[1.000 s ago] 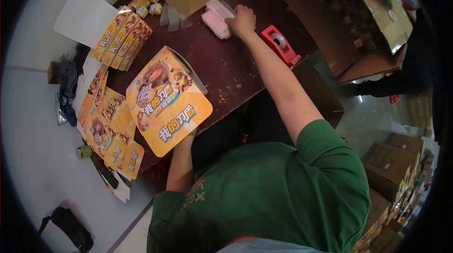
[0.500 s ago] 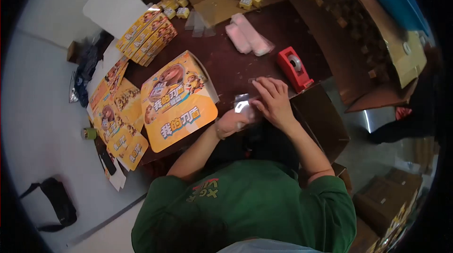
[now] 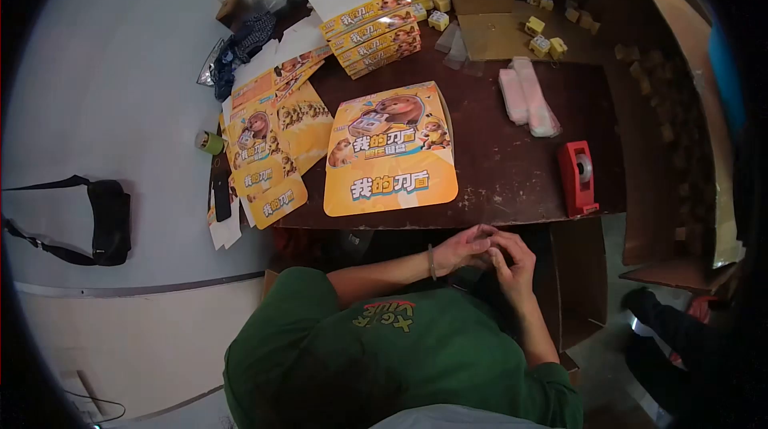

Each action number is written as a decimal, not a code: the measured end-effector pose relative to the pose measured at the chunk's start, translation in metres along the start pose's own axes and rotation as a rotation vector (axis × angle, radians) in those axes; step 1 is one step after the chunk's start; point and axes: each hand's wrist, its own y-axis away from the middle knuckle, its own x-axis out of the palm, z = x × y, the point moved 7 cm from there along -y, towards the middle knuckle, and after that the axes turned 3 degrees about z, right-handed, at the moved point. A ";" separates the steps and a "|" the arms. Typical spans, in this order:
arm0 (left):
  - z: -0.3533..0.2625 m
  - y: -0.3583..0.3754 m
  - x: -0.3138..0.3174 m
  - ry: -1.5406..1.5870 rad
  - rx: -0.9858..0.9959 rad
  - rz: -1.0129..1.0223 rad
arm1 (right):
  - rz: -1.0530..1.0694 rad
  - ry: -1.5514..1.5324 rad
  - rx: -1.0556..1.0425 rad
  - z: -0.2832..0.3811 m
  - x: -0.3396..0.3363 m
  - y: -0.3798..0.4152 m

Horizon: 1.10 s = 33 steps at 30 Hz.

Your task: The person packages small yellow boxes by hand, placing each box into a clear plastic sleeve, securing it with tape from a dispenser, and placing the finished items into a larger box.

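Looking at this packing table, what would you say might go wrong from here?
The red tape dispenser stands close to the table's front edge, so an arm might knock it off. The left hand and right hand meet just off that edge, so anything small between them could drop. The stacked yellow boxes sit unevenly and may slide if bumped.

a dark red, scuffed table (image 3: 496, 181) stands beside a pale wall (image 3: 144, 85).
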 end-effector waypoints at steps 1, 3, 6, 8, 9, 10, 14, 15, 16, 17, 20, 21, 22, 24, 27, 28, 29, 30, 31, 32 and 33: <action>0.009 0.004 0.000 0.048 0.000 0.003 | 0.026 -0.016 0.039 -0.003 0.003 0.005; 0.018 0.008 0.001 0.185 -0.072 0.036 | 0.071 -0.046 0.118 -0.007 0.010 0.010; 0.020 0.010 -0.015 0.063 -0.210 -0.121 | -0.030 -0.060 0.133 -0.015 0.004 0.016; 0.024 0.016 -0.017 0.040 -0.310 -0.131 | -0.255 -0.054 0.156 -0.030 -0.016 0.013; 0.029 0.020 -0.016 0.033 -0.365 -0.135 | -0.284 0.058 0.100 -0.022 -0.014 -0.002; 0.037 0.020 -0.016 0.047 -0.413 -0.164 | -0.119 -0.032 0.159 -0.037 0.002 -0.005; 0.051 0.017 -0.029 0.208 -0.359 -0.269 | 0.089 0.072 0.108 -0.008 0.043 0.003; 0.045 0.023 -0.031 0.162 -0.329 -0.320 | 0.032 0.216 0.035 0.003 0.046 0.007; 0.041 0.028 -0.034 0.115 -0.303 -0.367 | -0.014 0.296 0.039 0.004 0.046 0.009; 0.041 0.031 -0.030 0.151 -0.243 -0.265 | 0.014 0.199 0.110 -0.006 0.046 0.012; 0.037 0.042 -0.010 0.410 -0.221 0.146 | 0.058 -0.138 0.364 -0.037 0.039 0.019; 0.035 0.044 -0.012 0.148 -0.133 0.187 | 0.077 -0.110 0.361 -0.038 0.036 0.017; 0.037 0.047 -0.012 -0.099 -0.045 0.235 | 0.097 -0.082 0.372 -0.040 0.035 0.017; 0.046 0.042 -0.037 -0.304 -0.097 0.105 | 0.100 0.016 0.261 -0.037 0.035 0.016; 0.026 0.026 -0.034 -0.338 -0.021 -0.013 | 0.093 -0.065 0.128 -0.028 0.029 0.011; 0.007 0.020 -0.017 -0.307 0.034 -0.041 | 0.067 -0.120 0.069 -0.027 0.025 0.010; 0.004 0.019 -0.013 -0.300 0.001 -0.036 | 0.075 -0.095 0.079 -0.026 0.022 0.012; -0.001 0.015 -0.011 -0.300 -0.019 -0.032 | 0.089 -0.069 0.073 -0.020 0.014 0.007; -0.006 0.013 -0.005 -0.272 -0.020 -0.039 | 0.105 -0.045 0.062 -0.013 0.008 0.001; -0.008 0.012 -0.003 -0.297 -0.052 -0.029 | 0.112 0.066 0.029 -0.008 0.003 -0.001; -0.011 0.012 -0.004 -0.323 -0.085 -0.019 | 0.107 0.127 -0.021 -0.005 -0.002 -0.002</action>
